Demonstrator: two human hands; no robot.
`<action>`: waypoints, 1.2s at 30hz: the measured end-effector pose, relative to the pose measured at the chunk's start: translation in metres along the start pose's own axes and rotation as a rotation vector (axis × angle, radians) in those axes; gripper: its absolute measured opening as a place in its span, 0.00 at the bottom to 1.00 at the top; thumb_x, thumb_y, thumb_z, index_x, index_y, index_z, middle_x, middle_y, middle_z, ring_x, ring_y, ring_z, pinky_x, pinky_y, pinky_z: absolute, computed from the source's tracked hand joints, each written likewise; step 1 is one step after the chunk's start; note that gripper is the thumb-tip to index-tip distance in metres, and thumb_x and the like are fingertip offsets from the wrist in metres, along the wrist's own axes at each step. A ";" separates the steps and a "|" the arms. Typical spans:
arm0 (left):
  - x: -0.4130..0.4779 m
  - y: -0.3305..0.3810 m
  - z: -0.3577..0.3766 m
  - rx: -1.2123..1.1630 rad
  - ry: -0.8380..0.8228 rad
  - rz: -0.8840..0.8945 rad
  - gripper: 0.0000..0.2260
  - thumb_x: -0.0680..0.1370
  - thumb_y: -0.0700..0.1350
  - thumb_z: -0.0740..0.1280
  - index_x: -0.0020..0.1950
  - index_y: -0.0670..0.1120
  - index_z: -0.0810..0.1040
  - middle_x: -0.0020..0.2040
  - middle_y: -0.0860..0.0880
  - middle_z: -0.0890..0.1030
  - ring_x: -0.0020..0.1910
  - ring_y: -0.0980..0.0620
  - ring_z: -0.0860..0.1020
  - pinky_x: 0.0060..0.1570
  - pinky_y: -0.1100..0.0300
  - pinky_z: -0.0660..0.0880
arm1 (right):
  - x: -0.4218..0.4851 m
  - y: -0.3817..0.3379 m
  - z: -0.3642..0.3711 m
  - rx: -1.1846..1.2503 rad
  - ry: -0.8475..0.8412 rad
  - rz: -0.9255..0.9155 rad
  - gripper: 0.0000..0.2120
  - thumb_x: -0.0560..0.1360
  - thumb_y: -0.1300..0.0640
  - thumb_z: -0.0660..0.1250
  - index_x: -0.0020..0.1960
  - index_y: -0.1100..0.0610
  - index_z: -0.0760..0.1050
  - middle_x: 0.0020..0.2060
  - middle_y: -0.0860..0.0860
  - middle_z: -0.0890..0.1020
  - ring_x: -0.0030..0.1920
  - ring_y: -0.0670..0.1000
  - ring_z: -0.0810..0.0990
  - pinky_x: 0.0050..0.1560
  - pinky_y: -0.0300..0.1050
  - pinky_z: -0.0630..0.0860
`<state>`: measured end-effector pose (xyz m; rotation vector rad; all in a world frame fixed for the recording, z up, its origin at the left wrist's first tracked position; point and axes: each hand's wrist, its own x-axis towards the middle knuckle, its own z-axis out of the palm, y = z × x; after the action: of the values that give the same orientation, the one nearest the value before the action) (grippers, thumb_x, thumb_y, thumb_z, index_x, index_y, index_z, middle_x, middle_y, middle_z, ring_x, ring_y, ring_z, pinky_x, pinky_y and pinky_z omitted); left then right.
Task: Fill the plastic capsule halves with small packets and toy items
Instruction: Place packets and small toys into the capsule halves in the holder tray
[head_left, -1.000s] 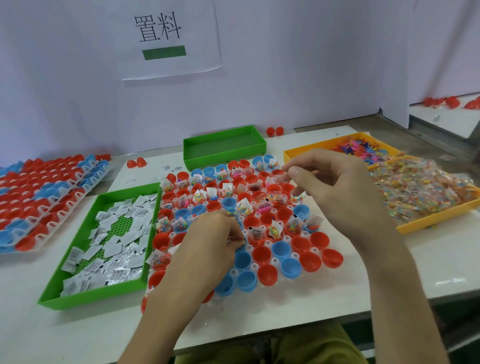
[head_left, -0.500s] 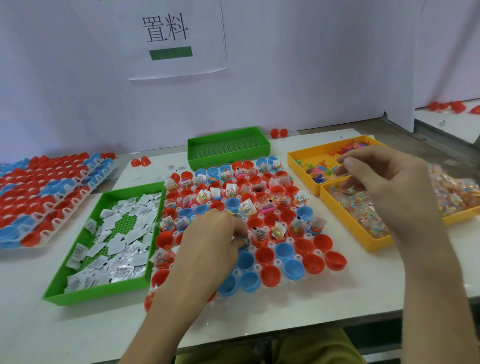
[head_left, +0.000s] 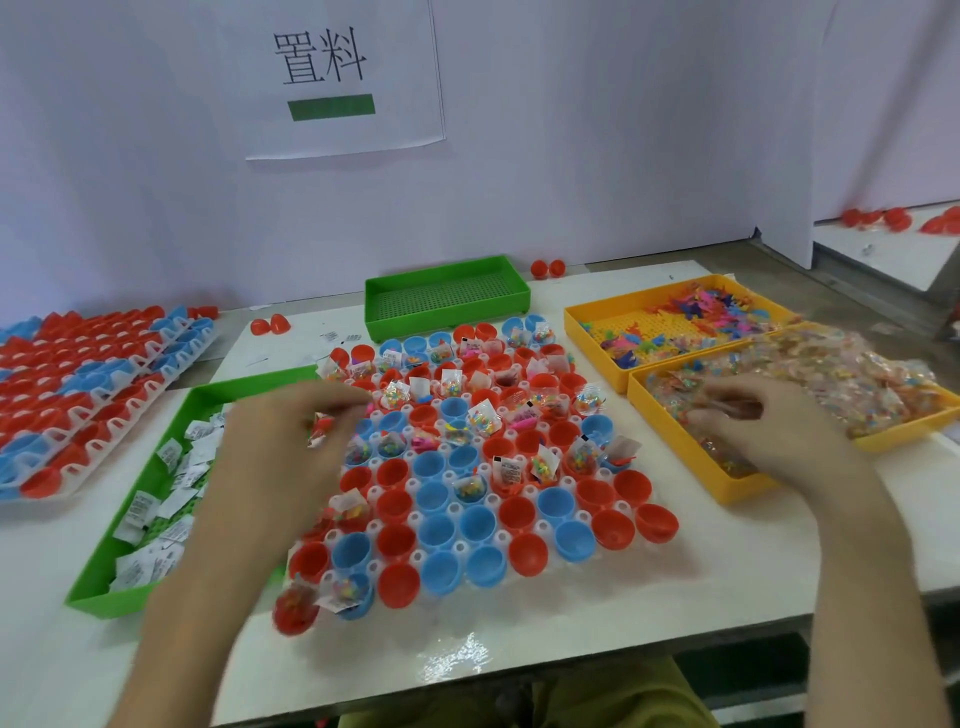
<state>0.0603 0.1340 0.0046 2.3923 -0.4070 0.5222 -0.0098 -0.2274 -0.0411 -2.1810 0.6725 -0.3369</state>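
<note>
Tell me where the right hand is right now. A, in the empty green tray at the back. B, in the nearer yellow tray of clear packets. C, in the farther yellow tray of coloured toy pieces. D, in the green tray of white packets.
B: the right hand is down among the clear packets heaped in the nearer yellow tray.

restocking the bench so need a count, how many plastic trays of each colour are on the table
green rectangular plastic trays: 2 (near, far)
yellow rectangular plastic trays: 2 (near, far)
total: 4
</note>
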 end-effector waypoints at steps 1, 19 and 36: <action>0.002 -0.013 -0.008 0.016 0.062 -0.026 0.08 0.77 0.40 0.72 0.52 0.52 0.86 0.47 0.59 0.84 0.41 0.65 0.78 0.47 0.62 0.73 | 0.001 0.002 0.002 -0.045 -0.018 0.013 0.17 0.72 0.52 0.77 0.60 0.47 0.81 0.58 0.49 0.81 0.60 0.54 0.79 0.64 0.62 0.73; -0.007 -0.104 -0.002 0.090 0.150 -0.404 0.09 0.78 0.46 0.72 0.53 0.44 0.87 0.38 0.44 0.80 0.34 0.48 0.75 0.41 0.53 0.70 | 0.000 -0.005 0.016 0.180 0.442 -0.064 0.04 0.73 0.53 0.74 0.42 0.45 0.82 0.41 0.48 0.84 0.47 0.54 0.81 0.53 0.57 0.78; -0.012 -0.097 -0.004 -0.068 0.375 -0.384 0.07 0.79 0.45 0.71 0.54 0.44 0.82 0.53 0.41 0.85 0.48 0.45 0.81 0.53 0.49 0.76 | -0.006 -0.004 0.012 0.364 0.541 -0.149 0.07 0.69 0.54 0.79 0.42 0.48 0.81 0.37 0.52 0.83 0.39 0.52 0.78 0.40 0.48 0.75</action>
<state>0.0884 0.2099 -0.0496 2.1676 0.1934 0.7413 -0.0077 -0.2143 -0.0460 -1.7948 0.6712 -1.0664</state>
